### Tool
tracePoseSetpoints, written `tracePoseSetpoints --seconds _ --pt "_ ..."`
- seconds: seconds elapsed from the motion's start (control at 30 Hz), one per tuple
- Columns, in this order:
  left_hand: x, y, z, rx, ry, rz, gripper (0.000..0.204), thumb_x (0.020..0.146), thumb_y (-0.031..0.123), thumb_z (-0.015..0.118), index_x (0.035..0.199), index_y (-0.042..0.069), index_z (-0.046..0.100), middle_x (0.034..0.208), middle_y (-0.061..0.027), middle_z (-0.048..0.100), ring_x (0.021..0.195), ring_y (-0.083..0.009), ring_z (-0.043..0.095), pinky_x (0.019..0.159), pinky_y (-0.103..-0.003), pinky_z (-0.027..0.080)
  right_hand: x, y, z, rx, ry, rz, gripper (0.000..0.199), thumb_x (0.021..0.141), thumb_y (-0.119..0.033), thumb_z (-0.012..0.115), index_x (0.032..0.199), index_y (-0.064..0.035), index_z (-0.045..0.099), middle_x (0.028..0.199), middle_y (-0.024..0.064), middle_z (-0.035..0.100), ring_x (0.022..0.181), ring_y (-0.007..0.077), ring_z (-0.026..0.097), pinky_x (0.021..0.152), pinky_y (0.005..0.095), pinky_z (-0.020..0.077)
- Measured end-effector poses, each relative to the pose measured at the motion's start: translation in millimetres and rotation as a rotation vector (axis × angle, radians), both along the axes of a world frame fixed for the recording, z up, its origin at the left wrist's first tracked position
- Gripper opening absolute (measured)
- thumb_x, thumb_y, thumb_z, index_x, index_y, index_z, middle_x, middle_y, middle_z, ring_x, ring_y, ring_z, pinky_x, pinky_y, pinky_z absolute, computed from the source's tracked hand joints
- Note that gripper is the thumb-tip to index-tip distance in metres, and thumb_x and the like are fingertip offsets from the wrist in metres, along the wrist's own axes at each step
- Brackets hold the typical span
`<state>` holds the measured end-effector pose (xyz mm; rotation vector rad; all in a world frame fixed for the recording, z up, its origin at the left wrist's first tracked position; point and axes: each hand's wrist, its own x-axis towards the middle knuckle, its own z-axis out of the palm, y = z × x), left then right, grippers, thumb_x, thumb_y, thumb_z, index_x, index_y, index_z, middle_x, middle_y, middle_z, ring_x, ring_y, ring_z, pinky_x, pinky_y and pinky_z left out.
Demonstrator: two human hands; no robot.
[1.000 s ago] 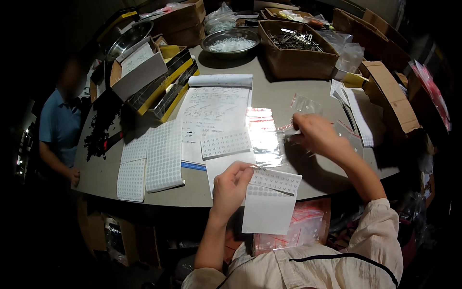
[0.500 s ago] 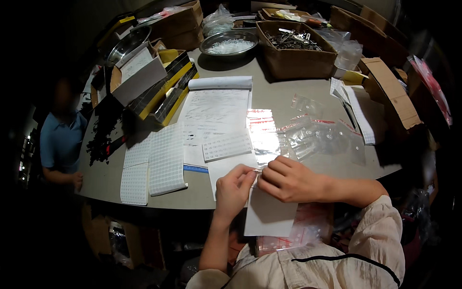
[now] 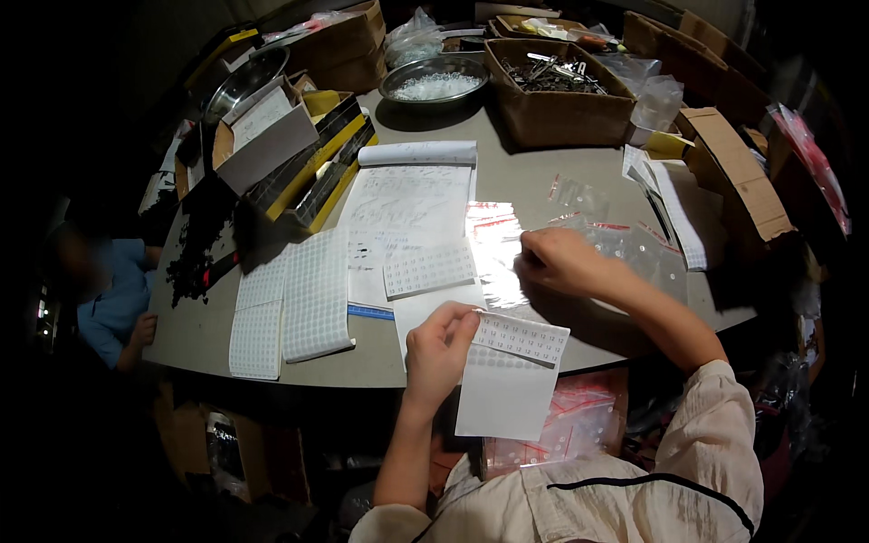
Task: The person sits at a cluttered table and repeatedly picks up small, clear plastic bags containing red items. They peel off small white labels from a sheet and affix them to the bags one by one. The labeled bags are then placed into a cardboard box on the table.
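Observation:
My left hand (image 3: 438, 349) pinches the top left corner of a white sheet of small stickers (image 3: 509, 376) that hangs over the near edge of the round grey table (image 3: 534, 185). Further out, my right hand (image 3: 558, 260) rests with curled fingers on a pile of small clear zip bags with red strips (image 3: 493, 246). Whether its fingertips hold a sticker is too small to tell. More clear bags (image 3: 634, 249) lie to the right of that hand.
Other sticker sheets (image 3: 313, 294) and an open notepad (image 3: 405, 201) lie left of the bags. Cardboard boxes of metal parts (image 3: 557, 86), a steel bowl (image 3: 434, 81) and a yellow-edged box (image 3: 312, 167) stand at the back. Another person in blue (image 3: 104, 290) sits at far left.
My right hand has moved from the sticker sheet out onto the clear bags. My left hand still holds the sheet in the same spot.

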<state>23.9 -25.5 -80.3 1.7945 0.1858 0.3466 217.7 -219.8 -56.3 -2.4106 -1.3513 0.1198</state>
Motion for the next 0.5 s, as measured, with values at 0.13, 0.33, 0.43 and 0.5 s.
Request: tracePoseSetpoints --seconds 0.13,0.33,0.43,0.5 --pt "-2 1 -1 0.008 -0.01 0.021 0.016 0.1 0.015 0.066 0.104 0.0 0.07 0.08 -0.0146 0.077 0.071 -0.013 0.071 0.067 -0.029 0.053 14 -27 30 -0.348 -0.012 -0.182 0.029 0.091 -0.027 0.072 0.096 0.0016 0.065 0.092 0.023 0.069 0.089 0.0438 0.067 0.078 0.0492 0.0526" --pt "0 -2 0 0.007 0.001 0.02 0.017 0.1 0.016 0.066 0.105 0.0 0.071 0.081 -0.0137 0.077 0.074 -0.0124 0.071 0.069 -0.028 0.053 14 -37 46 -0.158 0.131 -0.05 0.027 0.081 -0.009 0.068 0.106 0.0024 0.064 0.097 0.022 0.069 0.094 0.0407 0.067 0.081 0.0459 0.0529" --pt "0 -1 -2 -0.088 0.037 0.002 0.017 0.1 0.016 0.066 0.105 0.0 0.071 0.081 -0.0128 0.077 0.076 -0.0105 0.07 0.069 -0.028 0.053 7 -27 44 0.002 0.269 0.092 0.025 0.079 -0.001 0.065 0.103 0.0022 0.062 0.097 0.0204 0.068 0.091 0.0381 0.066 0.08 0.0435 0.0522" --pt "0 0 -4 -0.106 0.017 -0.012 0.017 0.101 0.015 0.066 0.105 0.0 0.071 0.08 -0.0123 0.077 0.075 -0.0093 0.069 0.068 -0.027 0.053 5 -22 37 0.03 0.215 0.15 0.016 0.088 -0.008 0.067 0.099 0.0014 0.06 0.092 0.0175 0.066 0.086 0.0353 0.066 0.075 0.0426 0.0516"
